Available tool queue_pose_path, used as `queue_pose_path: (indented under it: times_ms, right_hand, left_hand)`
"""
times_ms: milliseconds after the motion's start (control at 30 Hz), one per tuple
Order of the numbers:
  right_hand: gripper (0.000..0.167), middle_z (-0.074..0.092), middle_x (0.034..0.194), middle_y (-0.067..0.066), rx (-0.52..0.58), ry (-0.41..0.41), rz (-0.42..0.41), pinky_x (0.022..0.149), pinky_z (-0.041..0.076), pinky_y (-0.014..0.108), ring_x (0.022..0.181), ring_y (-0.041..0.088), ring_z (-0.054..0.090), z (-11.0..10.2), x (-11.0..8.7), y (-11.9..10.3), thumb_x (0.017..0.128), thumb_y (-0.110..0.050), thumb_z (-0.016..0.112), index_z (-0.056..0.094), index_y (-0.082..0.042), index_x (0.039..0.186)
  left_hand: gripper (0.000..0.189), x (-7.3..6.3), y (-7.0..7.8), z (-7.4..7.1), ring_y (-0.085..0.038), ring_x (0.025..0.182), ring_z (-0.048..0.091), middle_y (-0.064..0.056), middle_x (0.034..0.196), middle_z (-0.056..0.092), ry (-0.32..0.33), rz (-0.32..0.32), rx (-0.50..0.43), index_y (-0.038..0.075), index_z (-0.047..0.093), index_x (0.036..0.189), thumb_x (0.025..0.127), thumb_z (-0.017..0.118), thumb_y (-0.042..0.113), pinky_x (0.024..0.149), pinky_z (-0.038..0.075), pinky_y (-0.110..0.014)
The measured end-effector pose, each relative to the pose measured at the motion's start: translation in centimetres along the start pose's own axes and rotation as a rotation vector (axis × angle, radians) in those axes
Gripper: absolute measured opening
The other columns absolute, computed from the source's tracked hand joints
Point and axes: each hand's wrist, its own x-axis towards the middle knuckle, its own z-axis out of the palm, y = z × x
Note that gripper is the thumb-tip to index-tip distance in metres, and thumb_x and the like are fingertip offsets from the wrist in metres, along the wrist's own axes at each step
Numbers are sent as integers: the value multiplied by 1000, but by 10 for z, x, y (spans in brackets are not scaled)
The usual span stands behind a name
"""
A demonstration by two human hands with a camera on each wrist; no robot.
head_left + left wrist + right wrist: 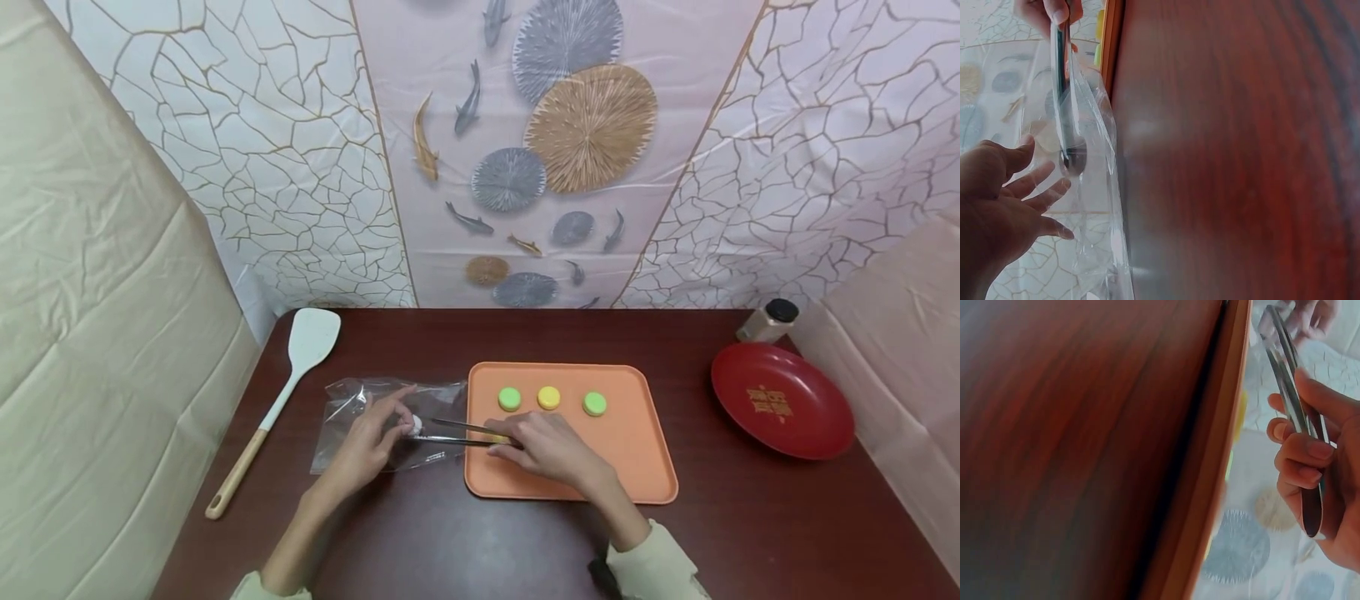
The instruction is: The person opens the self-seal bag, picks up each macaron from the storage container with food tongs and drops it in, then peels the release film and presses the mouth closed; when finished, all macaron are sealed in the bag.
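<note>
Head view: a dark, glossy, reddish-brown surface (420, 542) carries an orange tray (630, 458) with rounded corners and a raised rim. In the tray lie thick, smooth-sided discs: a green disc (509, 399), a yellow disc (549, 397) and a second green disc (595, 404) towards the far side, with another yellow piece (497, 438) partly hidden beneath the right hand (551, 448). To the left of the tray lies a crinkled, transparent plastic bag (337, 429). Slender metal tongs (446, 441), gripped by the right hand, reach from the tray across the bag; a small whitish piece (417, 426) shows at their tips, beside the bent fingers of the left hand (371, 437). A white turner (303, 354) with a wooden handle lies at left; a glossy red dish (783, 408) with gold characters and a black-lidded jar (768, 321) stand at right

Left wrist view: the left hand's fingers are parted and loosely extended at the wrinkled film of the bag; whether they touch it cannot be told. The tong tips lie just beside them

Right wrist view: the right hand's fingers curl round the polished, strip-shaped arms of the tongs, whose tips stand slightly apart near the blurred left hand
</note>
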Motion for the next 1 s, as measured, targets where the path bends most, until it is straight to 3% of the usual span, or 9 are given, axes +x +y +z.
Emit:
queue_pose_path:
  times_ms: [267, 400, 533, 633, 700, 833, 933, 1000]
  right_hand:
    - [31, 66, 81, -6, -34, -9, -49, 49, 34, 18, 58, -1, 43, 13, 18, -16, 107, -25, 74, 77, -11, 134]
    - [34, 67, 83, -3, -51, -16, -53, 48, 32, 18, 58, 1, 43, 19, 29, -24, 107, -24, 74, 76, -8, 137]
    - [37, 73, 88, 0, -45, -37, -45, 47, 33, 17, 56, 1, 45, 23, 39, -30, 108, -24, 72, 74, -6, 140]
    - [38, 75, 92, 2, -47, -46, -43, 50, 36, 18, 58, 2, 47, 25, 47, -35, 109, -25, 72, 73, -6, 141]
    - [39, 74, 92, 2, -36, -56, -35, 51, 37, 19, 58, 3, 48, 27, 52, -38, 109, -25, 72, 73, -5, 142]
    - [40, 73, 91, 3, 5, -71, -23, 52, 40, 21, 58, 5, 48, 30, 61, -40, 110, -27, 70, 72, -4, 143]
    - [37, 73, 90, 1, -2, -49, -60, 52, 43, 25, 60, 4, 50, 39, 67, -35, 111, -30, 68, 73, -6, 140]
    - [35, 73, 91, -1, -21, -25, -92, 53, 46, 27, 62, 4, 53, 48, 70, -29, 112, -31, 67, 74, -8, 137]
  left_hand:
    - [22, -1, 2, 1, -51, 141, 60, -27, 150, 65, 7, -9, 2, 11, 64, 97, 96, 73, -10, 120, 17, -89]
    - [22, -3, -4, 4, -51, 137, 62, -28, 147, 67, 39, 57, -23, 12, 64, 99, 97, 74, -7, 117, 18, -91]
    - [14, -6, -28, 14, -36, 144, 62, -20, 151, 67, 67, 142, -76, 14, 66, 104, 102, 72, 1, 125, 11, -84]
    - [8, -8, -48, 22, -25, 148, 60, -13, 155, 66, 74, 163, -95, 15, 67, 106, 104, 71, 8, 131, 5, -78]
    - [7, -8, -51, 22, -26, 148, 60, -13, 154, 66, 58, 158, -90, 13, 67, 109, 105, 71, 9, 131, 5, -77]
    - [32, -6, -67, 26, -20, 144, 61, 0, 127, 75, 4, 119, -70, 12, 67, 135, 104, 72, 11, 131, 6, -78]
    - [50, -5, -80, 30, -14, 139, 62, 13, 111, 71, -23, 89, -57, 17, 61, 151, 103, 74, 11, 130, 7, -81]
    - [54, -5, -83, 30, -13, 137, 63, 16, 111, 70, -30, 88, -52, 20, 61, 151, 101, 76, 8, 129, 6, -81]
